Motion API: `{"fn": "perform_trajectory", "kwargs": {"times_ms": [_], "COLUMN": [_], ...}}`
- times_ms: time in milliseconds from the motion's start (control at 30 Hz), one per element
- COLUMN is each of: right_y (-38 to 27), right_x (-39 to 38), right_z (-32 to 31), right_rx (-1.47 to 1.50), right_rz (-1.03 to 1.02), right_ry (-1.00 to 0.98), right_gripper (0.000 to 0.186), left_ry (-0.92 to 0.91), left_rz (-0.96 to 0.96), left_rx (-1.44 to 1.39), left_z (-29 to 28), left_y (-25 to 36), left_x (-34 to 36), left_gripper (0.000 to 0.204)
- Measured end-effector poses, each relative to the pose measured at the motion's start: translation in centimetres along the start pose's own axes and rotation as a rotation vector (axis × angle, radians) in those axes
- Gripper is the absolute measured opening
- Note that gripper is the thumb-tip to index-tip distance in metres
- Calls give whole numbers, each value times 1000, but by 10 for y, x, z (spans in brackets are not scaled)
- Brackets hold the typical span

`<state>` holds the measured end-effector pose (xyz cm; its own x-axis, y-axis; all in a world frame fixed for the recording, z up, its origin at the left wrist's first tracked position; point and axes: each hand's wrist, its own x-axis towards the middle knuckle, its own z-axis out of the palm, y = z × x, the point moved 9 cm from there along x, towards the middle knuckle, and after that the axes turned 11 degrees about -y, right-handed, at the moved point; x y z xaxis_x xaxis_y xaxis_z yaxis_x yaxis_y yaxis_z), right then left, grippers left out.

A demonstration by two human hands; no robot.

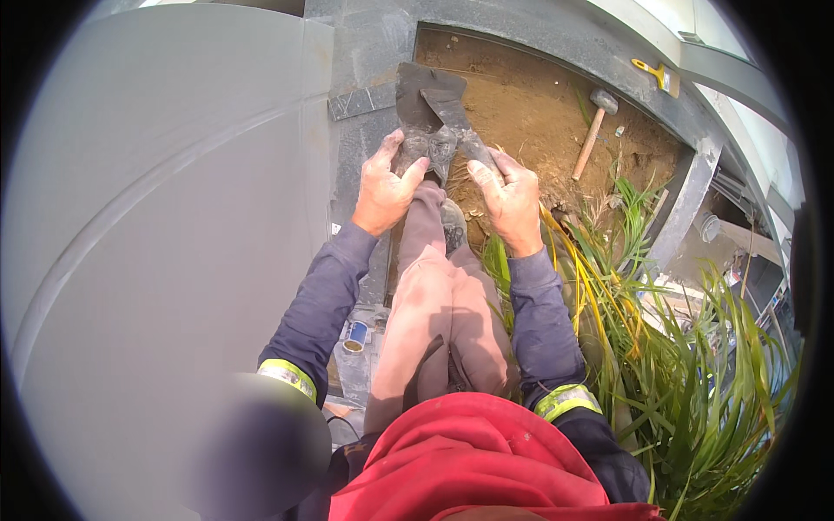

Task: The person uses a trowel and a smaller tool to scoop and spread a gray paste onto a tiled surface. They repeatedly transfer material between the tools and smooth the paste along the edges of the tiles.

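The handles of two mortar-caked trowels (pixel 439 117) were hidden by the left hand (pixel 385 187) and right hand (pixel 511 198), whose fingers were curled around them; blades crossed.

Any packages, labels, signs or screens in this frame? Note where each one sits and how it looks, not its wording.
Small round can or roll with a blue side and tan top: on the grey ledge beside the person's left forearm, lying on its side; too small to tell what it is.
No signs or screens show.
Both the left hand and right hand grip mortar-caked metal trowels, which carry no label.
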<state>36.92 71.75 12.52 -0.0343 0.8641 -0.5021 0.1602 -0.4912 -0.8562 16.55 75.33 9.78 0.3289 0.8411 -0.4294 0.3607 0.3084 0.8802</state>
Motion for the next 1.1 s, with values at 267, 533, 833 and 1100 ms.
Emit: {"fn": "perform_trajectory", "kwargs": {"times_ms": [267, 533, 833, 1100], "right_y": [22, -15, 13, 55], "right_x": [66, 40, 88, 81], "right_z": [-70, -53, -70, -92], "right_rx": [42, 46, 64, 112], "right_rz": [105, 35, -14, 74], "right_ry": [244, 114, 153, 154], "right_gripper": [33, 39, 33, 37], "left_ry": [-236, -146, -235, -133], "left_rz": [192, -123, -2, -215], "left_rx": [246, -30, 209, -27], "left_z": [2, 20, 65, 64], "left_y": [20, -18, 28, -25], "left_x": [71, 99, 123, 119], "left_gripper": [49, 56, 59, 54]}}
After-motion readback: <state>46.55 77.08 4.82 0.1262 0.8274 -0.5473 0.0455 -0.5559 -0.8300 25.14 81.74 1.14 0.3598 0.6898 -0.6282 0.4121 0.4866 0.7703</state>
